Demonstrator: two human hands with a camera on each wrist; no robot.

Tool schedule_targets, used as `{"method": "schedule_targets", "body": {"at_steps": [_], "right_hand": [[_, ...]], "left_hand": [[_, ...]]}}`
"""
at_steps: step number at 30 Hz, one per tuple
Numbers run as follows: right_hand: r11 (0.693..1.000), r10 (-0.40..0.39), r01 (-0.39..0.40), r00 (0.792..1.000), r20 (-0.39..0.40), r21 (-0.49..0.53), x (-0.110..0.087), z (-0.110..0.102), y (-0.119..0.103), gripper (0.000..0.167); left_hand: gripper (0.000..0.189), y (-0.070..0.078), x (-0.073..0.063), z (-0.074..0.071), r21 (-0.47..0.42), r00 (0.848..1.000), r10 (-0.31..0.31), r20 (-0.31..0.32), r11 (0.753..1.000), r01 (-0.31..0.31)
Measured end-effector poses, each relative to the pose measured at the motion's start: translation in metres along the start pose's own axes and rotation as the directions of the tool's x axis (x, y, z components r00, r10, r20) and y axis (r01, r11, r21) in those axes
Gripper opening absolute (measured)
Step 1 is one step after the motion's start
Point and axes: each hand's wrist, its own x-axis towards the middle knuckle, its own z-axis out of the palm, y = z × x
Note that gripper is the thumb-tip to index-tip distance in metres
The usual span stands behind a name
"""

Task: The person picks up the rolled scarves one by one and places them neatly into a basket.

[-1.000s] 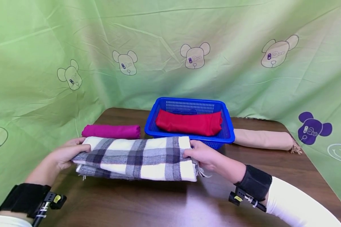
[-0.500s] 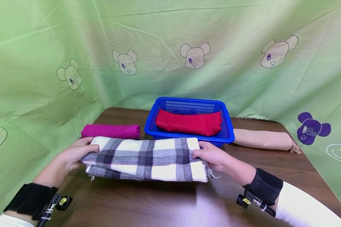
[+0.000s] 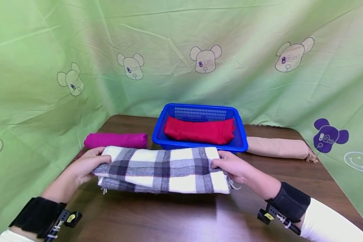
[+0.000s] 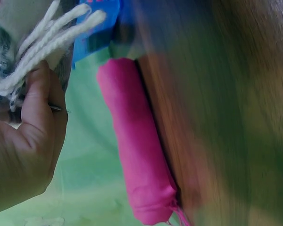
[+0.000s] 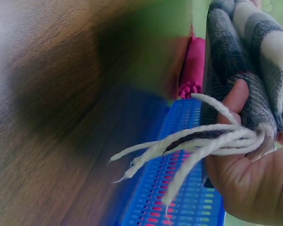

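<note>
A folded scarf (image 3: 161, 169) in white, grey and dark checks is held level above the table, in front of the basket. My left hand (image 3: 89, 164) grips its left end, thumb on top. At the other end my right hand (image 3: 234, 166) pinches the scarf the same way. White twisted fringe (image 5: 212, 141) hangs over the fingers in the right wrist view, and more fringe (image 4: 42, 56) shows by the left hand in the left wrist view. Behind the scarf stands a blue plastic basket (image 3: 244, 136), with a folded red cloth (image 3: 199, 131) lying inside.
To the left of the basket a rolled magenta scarf (image 3: 116, 140) lies on the brown wooden table (image 3: 157, 218). A rolled beige scarf (image 3: 276, 148) with fringe lies to the right. Green printed curtain (image 3: 169, 60) hangs around the table's back and sides.
Both hands have carried the checked scarf to the right, keeping it level and at about the same height. The basket, red cloth and rolled scarves stay where they were.
</note>
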Motion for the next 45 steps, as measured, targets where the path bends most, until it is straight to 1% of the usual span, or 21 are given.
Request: {"method": "schedule_targets", "body": {"at_steps": [6,15,19,21,28,32,37,45], "right_hand": [[1.000,0.013,-0.013,1.000,-0.028,-0.011,-0.005,-0.007,0.000,0.039],[1.000,0.009,-0.010,0.999,-0.034,-0.019,-0.011,-0.017,0.002,0.041],[1.000,0.007,-0.009,0.999,-0.036,-0.029,-0.013,-0.023,0.003,0.041],[0.999,0.006,-0.007,0.999,-0.036,-0.031,-0.015,-0.026,0.004,0.041],[0.999,-0.015,0.014,1.000,-0.026,-0.037,-0.021,-0.035,0.007,0.037],[0.999,-0.018,0.017,1.000,-0.018,-0.043,-0.024,-0.041,0.009,0.035],[0.999,-0.015,0.014,1.000,-0.014,-0.042,-0.030,-0.050,0.010,0.036],[0.999,-0.008,0.007,1.000,-0.015,-0.037,-0.038,-0.060,0.010,0.037]], "left_hand": [[0.029,-0.003,0.004,0.009,-0.020,1.000,-0.007,-0.003,1.000,0.007],[0.028,-0.004,0.007,0.023,-0.058,1.000,-0.009,-0.009,0.998,0.008],[0.029,-0.004,0.009,0.030,-0.058,1.000,-0.005,-0.015,0.998,0.004],[0.029,-0.003,0.010,0.034,-0.055,1.000,-0.009,-0.025,0.998,0.007],[0.032,-0.005,0.015,0.045,-0.062,1.000,-0.006,-0.020,0.998,0.005],[0.034,-0.006,0.017,0.053,-0.076,0.999,-0.010,-0.032,0.997,0.007],[0.034,-0.006,0.020,0.063,-0.069,0.999,-0.004,-0.049,0.998,0.001],[0.043,-0.003,0.022,0.075,-0.074,0.999,-0.002,-0.049,0.997,-0.001]]}}
